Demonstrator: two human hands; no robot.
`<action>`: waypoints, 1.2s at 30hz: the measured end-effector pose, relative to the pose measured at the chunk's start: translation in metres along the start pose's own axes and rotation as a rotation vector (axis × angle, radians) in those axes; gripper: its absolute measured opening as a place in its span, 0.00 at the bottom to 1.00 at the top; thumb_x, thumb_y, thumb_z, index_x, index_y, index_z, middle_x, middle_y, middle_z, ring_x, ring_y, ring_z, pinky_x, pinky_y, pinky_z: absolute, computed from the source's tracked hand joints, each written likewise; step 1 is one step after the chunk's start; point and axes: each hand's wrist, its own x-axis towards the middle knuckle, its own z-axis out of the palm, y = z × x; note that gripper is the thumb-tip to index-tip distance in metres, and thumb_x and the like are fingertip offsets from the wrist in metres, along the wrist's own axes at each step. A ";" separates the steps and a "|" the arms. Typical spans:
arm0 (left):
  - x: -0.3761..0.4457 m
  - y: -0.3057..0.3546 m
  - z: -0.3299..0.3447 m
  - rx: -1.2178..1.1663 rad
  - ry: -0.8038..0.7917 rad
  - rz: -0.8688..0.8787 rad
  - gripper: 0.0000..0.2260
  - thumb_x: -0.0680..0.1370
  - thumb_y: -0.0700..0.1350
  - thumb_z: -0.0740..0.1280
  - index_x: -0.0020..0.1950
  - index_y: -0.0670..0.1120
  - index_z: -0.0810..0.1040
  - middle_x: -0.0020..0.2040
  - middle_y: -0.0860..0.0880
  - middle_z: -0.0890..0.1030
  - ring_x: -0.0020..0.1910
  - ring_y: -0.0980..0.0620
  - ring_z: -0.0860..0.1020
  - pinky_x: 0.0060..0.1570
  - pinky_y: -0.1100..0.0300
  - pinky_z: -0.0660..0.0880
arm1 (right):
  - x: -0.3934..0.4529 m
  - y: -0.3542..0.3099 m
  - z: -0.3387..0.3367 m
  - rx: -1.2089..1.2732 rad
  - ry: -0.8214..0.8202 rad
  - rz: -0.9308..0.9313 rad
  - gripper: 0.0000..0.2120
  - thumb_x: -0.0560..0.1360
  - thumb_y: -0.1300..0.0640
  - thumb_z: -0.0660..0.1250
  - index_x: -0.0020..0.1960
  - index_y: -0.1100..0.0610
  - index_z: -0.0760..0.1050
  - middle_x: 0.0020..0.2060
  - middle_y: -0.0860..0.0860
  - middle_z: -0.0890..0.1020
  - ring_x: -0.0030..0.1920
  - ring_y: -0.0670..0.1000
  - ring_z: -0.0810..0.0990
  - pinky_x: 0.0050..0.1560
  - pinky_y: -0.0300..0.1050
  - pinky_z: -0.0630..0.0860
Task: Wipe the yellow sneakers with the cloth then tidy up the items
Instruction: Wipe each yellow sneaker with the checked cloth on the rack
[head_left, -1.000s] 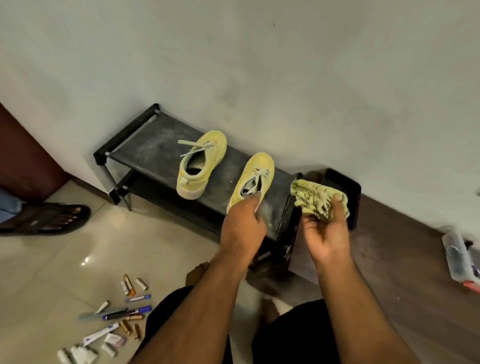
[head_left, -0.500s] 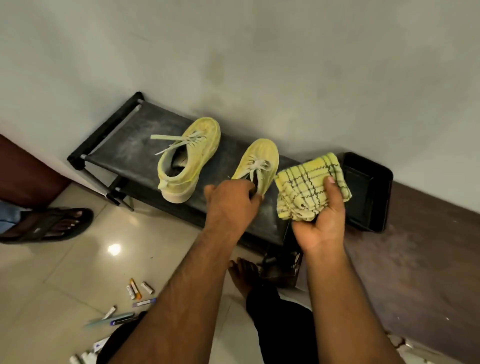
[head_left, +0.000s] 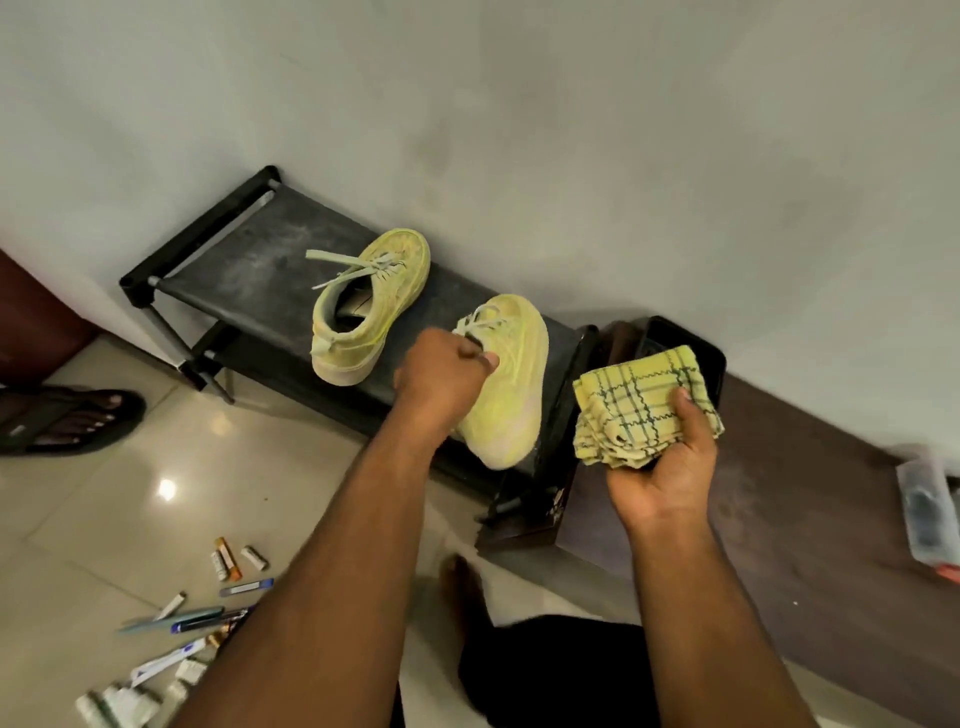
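Two yellow sneakers are at a black shoe rack (head_left: 249, 270) against the wall. The left sneaker (head_left: 369, 306) rests on the rack's top, laces loose. My left hand (head_left: 441, 379) grips the right sneaker (head_left: 511, 384) at its opening and holds it tilted, heel lifted over the rack's right end. My right hand (head_left: 665, 462) holds a folded yellow checked cloth (head_left: 639, 400) just right of that sneaker, not touching it.
A black tray (head_left: 711, 358) sits on a brown ledge (head_left: 810, 519) behind the cloth. A clear plastic box (head_left: 927, 504) lies at the right edge. Several pens and tubes (head_left: 208, 613) are scattered on the tiled floor. Another person's sandalled foot (head_left: 72, 421) stands at left.
My left hand has closed on the right sneaker and lifted and tilted it. My right hand with the cloth has shifted a little to the right and lower.
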 end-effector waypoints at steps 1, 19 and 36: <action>-0.009 -0.002 -0.003 -0.155 -0.035 -0.053 0.03 0.75 0.44 0.72 0.42 0.45 0.83 0.43 0.48 0.82 0.50 0.48 0.80 0.53 0.57 0.74 | -0.001 -0.006 0.000 -0.005 -0.021 -0.028 0.14 0.77 0.54 0.60 0.60 0.53 0.77 0.55 0.53 0.83 0.56 0.55 0.81 0.57 0.54 0.74; 0.018 0.000 0.001 -0.043 -0.469 -0.317 0.07 0.74 0.40 0.72 0.46 0.36 0.82 0.36 0.41 0.80 0.33 0.47 0.78 0.35 0.58 0.71 | 0.056 0.012 -0.023 -0.898 -0.499 -0.627 0.16 0.71 0.69 0.70 0.55 0.55 0.81 0.54 0.50 0.83 0.58 0.50 0.80 0.61 0.52 0.75; 0.012 -0.003 0.019 -0.337 -0.406 -0.384 0.02 0.75 0.34 0.69 0.44 0.37 0.81 0.33 0.44 0.81 0.29 0.50 0.79 0.30 0.61 0.79 | 0.003 0.049 -0.029 -1.720 -0.511 -0.918 0.26 0.66 0.56 0.58 0.62 0.59 0.77 0.62 0.52 0.78 0.48 0.47 0.69 0.48 0.41 0.72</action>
